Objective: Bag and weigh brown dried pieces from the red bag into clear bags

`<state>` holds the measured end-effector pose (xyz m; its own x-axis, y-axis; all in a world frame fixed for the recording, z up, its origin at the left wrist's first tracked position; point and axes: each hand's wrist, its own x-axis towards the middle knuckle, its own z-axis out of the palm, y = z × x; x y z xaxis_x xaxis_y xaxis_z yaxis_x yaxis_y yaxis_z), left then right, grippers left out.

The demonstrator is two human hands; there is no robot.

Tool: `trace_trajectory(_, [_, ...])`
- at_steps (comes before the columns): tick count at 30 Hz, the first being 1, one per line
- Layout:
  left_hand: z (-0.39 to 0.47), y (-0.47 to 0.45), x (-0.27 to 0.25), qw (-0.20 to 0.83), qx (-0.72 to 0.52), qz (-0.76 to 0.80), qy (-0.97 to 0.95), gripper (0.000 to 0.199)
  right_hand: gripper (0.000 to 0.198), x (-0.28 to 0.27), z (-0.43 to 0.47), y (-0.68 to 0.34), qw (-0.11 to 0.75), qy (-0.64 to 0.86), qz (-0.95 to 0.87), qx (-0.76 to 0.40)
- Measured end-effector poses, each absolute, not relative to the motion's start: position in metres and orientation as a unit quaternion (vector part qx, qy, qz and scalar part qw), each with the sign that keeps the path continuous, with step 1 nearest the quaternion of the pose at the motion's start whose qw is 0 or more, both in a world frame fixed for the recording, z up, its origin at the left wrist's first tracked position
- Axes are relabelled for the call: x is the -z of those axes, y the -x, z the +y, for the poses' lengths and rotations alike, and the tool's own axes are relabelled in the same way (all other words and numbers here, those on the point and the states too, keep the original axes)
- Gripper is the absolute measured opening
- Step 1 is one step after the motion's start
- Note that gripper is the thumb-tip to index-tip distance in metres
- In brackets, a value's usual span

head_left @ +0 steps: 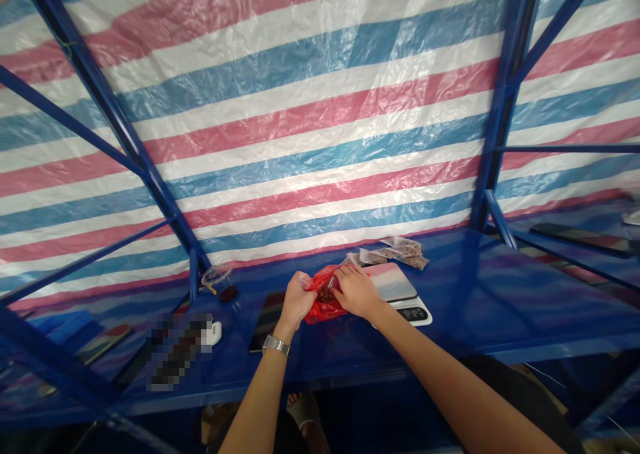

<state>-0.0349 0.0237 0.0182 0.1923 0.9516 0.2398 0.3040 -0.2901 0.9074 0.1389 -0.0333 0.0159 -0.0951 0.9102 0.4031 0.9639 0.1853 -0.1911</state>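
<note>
A red plastic bag (320, 315) lies opened on the blue bench, with small brown pieces (326, 294) showing inside. My left hand (297, 299) is closed on the bag's left edge, and a silvery watch is on that wrist. On the opposite side, my right hand (358, 290) grips the bag's right edge, its fingers bent over the mouth; the fingertips are partly hidden. Just right of the bag stands a white digital scale (424, 313) with a flat, shiny plate (395, 281) on top. Behind the scale lie several clear bags (407, 253) of brownish contents.
A dark flat panel (263, 324) lies left of the bag. Farther left are a clear plastic container (229, 293) with dark contents and a small white object (215, 334). Blue metal posts (493, 141) and a striped plastic sheet (320, 121) bound the bench (500, 294).
</note>
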Motion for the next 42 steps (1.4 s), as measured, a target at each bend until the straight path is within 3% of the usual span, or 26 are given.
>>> trace_trajectory(4, [0.024,0.034,-0.009,0.398,-0.44,0.461,-0.66,0.028,0.05,-0.009,-0.037,-0.144,0.253,0.584,-0.77,0.044])
trace_trajectory(9, [0.023,0.03,-0.002,0.466,-0.451,0.447,-0.616,0.029,0.03,-0.005,-0.039,-0.152,0.262,0.553,-0.79,0.033])
trace_trajectory(15, [0.018,0.027,-0.005,0.518,-0.457,0.444,-0.571,0.029,0.024,-0.006,-0.035,-0.151,0.28,0.543,-0.791,0.004])
trace_trajectory(20, [0.016,0.026,-0.009,0.489,-0.478,0.455,-0.57,0.025,0.037,-0.008,-0.042,-0.166,0.3,0.549,-0.78,0.009])
trace_trajectory(25, [0.012,0.024,-0.006,0.459,-0.471,0.465,-0.593,0.024,0.036,-0.014,-0.051,-0.172,0.237,0.552,-0.799,0.007])
trace_trajectory(30, [0.004,0.019,-0.002,0.496,-0.471,0.439,-0.582,0.023,0.037,-0.022,-0.057,-0.157,0.19,0.576,-0.794,0.032])
trace_trajectory(38, [-0.002,0.016,-0.012,0.574,-0.504,0.39,-0.514,0.031,0.045,-0.018,-0.059,-0.157,0.211,0.57,-0.793,0.03])
trace_trajectory(42, [-0.002,0.018,-0.006,0.535,-0.493,0.407,-0.553,0.026,0.04,-0.021,-0.061,-0.156,0.176,0.585,-0.791,0.039])
